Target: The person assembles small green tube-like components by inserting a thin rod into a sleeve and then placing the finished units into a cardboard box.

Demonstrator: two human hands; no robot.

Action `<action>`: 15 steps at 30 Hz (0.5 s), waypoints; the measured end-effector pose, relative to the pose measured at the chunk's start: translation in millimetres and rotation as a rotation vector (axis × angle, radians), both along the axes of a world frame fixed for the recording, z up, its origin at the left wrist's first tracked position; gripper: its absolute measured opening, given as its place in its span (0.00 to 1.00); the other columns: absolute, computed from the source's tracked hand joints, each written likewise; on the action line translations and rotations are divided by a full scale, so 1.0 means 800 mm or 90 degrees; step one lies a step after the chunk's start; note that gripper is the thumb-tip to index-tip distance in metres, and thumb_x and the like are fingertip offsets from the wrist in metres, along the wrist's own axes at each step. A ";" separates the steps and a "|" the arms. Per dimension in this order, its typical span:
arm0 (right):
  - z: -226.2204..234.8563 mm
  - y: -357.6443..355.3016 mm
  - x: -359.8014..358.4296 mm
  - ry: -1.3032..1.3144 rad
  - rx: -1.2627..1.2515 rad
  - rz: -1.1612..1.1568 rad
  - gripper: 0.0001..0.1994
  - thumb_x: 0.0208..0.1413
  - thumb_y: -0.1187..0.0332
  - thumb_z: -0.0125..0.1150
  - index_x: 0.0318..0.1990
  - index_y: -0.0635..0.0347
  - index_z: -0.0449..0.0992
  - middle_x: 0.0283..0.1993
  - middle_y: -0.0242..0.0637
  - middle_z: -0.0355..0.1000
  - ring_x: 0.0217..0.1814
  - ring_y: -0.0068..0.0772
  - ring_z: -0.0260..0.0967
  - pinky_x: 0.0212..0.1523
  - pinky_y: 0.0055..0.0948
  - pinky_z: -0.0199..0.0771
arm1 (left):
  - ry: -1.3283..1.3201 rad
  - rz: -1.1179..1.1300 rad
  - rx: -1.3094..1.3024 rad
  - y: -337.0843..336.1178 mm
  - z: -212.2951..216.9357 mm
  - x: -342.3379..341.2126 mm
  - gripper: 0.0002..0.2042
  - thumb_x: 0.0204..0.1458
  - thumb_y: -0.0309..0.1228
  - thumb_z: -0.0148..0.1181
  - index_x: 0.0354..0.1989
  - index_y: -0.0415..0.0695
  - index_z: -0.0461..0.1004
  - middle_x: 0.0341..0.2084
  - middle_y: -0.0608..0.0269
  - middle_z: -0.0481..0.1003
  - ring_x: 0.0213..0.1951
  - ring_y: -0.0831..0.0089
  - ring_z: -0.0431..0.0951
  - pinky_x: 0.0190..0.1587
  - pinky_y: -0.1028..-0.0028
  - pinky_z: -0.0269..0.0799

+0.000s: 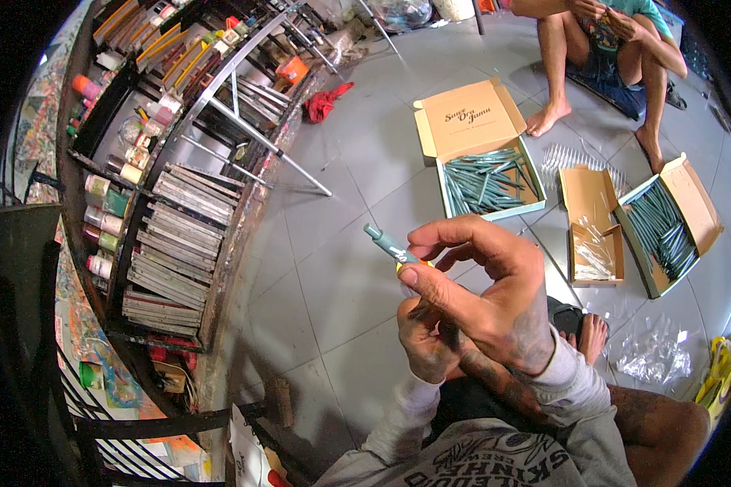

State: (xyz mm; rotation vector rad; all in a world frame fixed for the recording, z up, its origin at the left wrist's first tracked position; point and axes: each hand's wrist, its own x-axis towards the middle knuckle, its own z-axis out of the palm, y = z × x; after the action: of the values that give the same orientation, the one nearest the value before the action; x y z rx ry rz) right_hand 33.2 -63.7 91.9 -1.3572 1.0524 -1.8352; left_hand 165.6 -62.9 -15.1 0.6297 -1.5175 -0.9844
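A teal-green pen (390, 246) with white print and a bit of yellow and red near my thumb points up and to the left. My right hand (495, 296) pinches it between thumb and forefinger, the other fingers curled above. Just below and behind is my left hand (426, 337), its fingers curled in. The right hand partly hides it, so whatever it may hold cannot be made out. Beyond my hands, an open cardboard box (455, 130) contains many similar teal pens (483, 180).
Farther right stand a small box (585, 199) of thin clear and white pieces and another box of pens (662, 227). Clear plastic bags (654, 351) lie near my knee. A co-worker (601, 49) sits at the far right. Shelves with paint bottles (126, 169) and stacked frames (175, 252) line the left.
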 end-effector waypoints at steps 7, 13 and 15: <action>0.004 0.007 0.006 0.022 0.035 -0.027 0.10 0.50 0.72 0.73 0.38 0.67 0.81 0.34 0.37 0.79 0.34 0.22 0.73 0.36 0.23 0.74 | -0.058 -0.023 -0.044 -0.016 0.006 -0.002 0.15 0.61 0.38 0.61 0.37 0.36 0.77 0.31 0.59 0.78 0.34 0.71 0.78 0.36 0.71 0.72; 0.011 0.009 0.012 -0.008 0.081 -0.042 0.09 0.50 0.71 0.74 0.36 0.64 0.82 0.33 0.34 0.80 0.34 0.21 0.70 0.38 0.24 0.70 | -0.154 0.034 -0.221 -0.030 -0.008 0.008 0.11 0.58 0.34 0.62 0.38 0.37 0.79 0.31 0.60 0.79 0.32 0.68 0.79 0.35 0.70 0.72; 0.011 0.010 0.014 -0.024 0.108 -0.029 0.09 0.50 0.70 0.74 0.36 0.64 0.82 0.33 0.33 0.80 0.35 0.21 0.70 0.40 0.24 0.69 | -0.157 0.055 -0.202 -0.028 -0.010 0.008 0.10 0.57 0.33 0.62 0.38 0.37 0.79 0.30 0.60 0.79 0.32 0.67 0.79 0.35 0.70 0.72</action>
State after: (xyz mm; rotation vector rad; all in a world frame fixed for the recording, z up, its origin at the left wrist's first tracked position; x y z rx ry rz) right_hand 44.5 -55.6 100.6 -1.2039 1.2001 -1.7531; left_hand 172.1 -85.0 -23.1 0.5978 -1.8020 -0.5976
